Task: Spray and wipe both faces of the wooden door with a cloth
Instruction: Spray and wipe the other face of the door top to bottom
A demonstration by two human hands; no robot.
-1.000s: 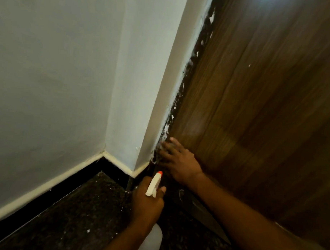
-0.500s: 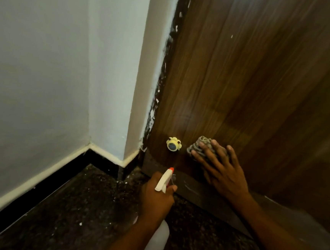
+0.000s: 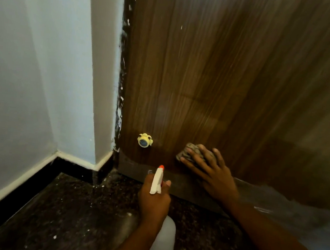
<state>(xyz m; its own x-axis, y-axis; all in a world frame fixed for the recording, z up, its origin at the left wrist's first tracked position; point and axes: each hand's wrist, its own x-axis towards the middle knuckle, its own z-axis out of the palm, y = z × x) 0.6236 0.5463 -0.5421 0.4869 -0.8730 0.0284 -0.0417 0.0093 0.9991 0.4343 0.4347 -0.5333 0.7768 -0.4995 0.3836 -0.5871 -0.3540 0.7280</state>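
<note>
No writing, label, brand, number or sign can be read anywhere in the head view. The white spray bottle [image 3: 162, 242] is seen as plain, with nothing printed on the part that shows, and no lettering is carried by the wooden door [image 3: 224, 80] or by the small yellow knob [image 3: 144, 140] fixed low on it. No mark or sign is borne by the pale wall [image 3: 35, 73] either.
</note>
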